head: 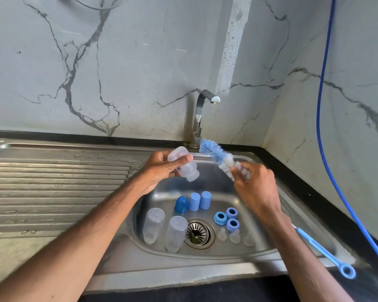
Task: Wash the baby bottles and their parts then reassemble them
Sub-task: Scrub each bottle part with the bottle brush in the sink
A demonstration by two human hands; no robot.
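Bottles counted: three. Held bottle (pixel 184 164) gripped by left hand (pixel 159 168) above sink (pixel 183 271); two standing bottles (pixel 153 224) placed in basin beside drain (pixel 198 233). One brush (pixel 216 153) gripped at bristles by right hand (pixel 255 188). Three blue caps (pixel 194 202), three blue rings (pixel 231 213), three clear nipples (pixel 235 236) set in basin.

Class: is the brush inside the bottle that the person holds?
No, the brush in the right hand is outside the bottle held by the left hand.

At frame centre, the left hand (pixel 159 168) grips a clear bottle (pixel 184 164) while the right hand (pixel 254 184) holds a blue brush (pixel 218 154) over the sink (pixel 292 214).
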